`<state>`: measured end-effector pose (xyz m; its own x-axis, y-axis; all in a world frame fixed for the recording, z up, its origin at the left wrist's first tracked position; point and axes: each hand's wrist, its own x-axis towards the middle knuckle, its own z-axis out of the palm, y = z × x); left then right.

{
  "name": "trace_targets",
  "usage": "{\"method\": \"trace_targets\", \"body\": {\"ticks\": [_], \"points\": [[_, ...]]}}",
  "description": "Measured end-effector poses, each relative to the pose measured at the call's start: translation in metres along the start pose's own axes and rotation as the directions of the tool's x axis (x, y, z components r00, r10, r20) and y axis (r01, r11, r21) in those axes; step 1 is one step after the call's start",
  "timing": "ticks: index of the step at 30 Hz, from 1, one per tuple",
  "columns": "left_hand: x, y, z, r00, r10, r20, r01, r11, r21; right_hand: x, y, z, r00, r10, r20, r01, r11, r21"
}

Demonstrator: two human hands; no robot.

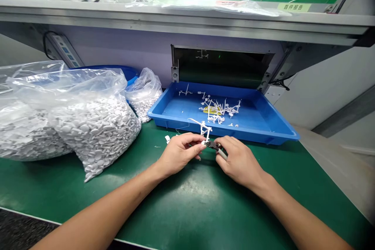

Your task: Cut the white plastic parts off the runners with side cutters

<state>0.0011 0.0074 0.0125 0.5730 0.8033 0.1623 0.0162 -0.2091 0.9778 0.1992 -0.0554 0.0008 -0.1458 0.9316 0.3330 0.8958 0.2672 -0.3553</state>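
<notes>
Between thumb and fingers, my left hand [181,151] pinches a white plastic sprue [208,133] with thin branches pointing up. My right hand [238,159] is wrapped round a pair of side cutters [222,154] with a pale handle. The dark jaws of the cutters meet the lower end of the sprue, right at my left fingertips. Whether the jaws are fully closed is too small to tell. Just behind both hands stands a blue tray [281,129] with several white sprues [218,109] piled in it. A few small white pieces [167,139] lie on the green table left of my hands.
Clear bags [96,125] full of small white parts stand on the left, with a smaller bag [145,93] behind. A dark opening [222,66] in the wall sits above the tray, where another sprue [202,54] shows. A metal-edged shelf [175,19] crosses overhead.
</notes>
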Motion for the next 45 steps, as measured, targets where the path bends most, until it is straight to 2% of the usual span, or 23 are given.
{"method": "trace_targets", "body": {"ticks": [9,22,28,35,37,39,41,43,45], "points": [[-0.001,-0.001,0.0,0.999,0.029,-0.017,-0.029,1.0,0.01,0.001,0.003,0.003,0.997,-0.047,-0.056,0.045,0.998,-0.047],[0.0,-0.004,-0.002,0.997,0.081,-0.016,-0.079,0.993,0.092,0.0,0.005,0.003,0.999,-0.044,-0.012,0.042,0.99,-0.133],[0.0,-0.005,-0.006,0.987,0.155,0.027,-0.157,0.962,0.224,0.0,0.001,0.006,1.0,0.004,0.022,-0.001,0.989,-0.146],[0.002,-0.009,-0.006,0.991,0.132,0.036,-0.137,0.962,0.238,0.005,0.012,-0.012,0.972,0.095,0.216,-0.106,0.994,0.039],[0.002,-0.01,-0.004,0.992,0.118,0.034,-0.123,0.97,0.208,0.008,0.018,-0.018,0.968,0.151,0.199,-0.165,0.985,0.057],[0.002,-0.011,-0.002,0.994,0.11,0.022,-0.112,0.974,0.196,0.01,0.02,-0.018,0.977,0.18,0.117,-0.192,0.976,0.106],[0.001,-0.011,-0.003,0.992,0.125,-0.004,-0.121,0.968,0.219,0.01,0.015,-0.013,0.991,0.126,0.037,-0.131,0.97,0.204],[0.0,-0.006,-0.009,0.98,0.185,-0.077,-0.155,0.942,0.297,0.008,0.006,-0.002,1.0,0.024,-0.006,-0.021,0.954,0.298],[0.002,0.011,-0.024,0.936,0.303,-0.177,-0.195,0.869,0.456,0.005,-0.003,0.009,0.997,-0.078,0.006,0.071,0.933,0.352]]}}
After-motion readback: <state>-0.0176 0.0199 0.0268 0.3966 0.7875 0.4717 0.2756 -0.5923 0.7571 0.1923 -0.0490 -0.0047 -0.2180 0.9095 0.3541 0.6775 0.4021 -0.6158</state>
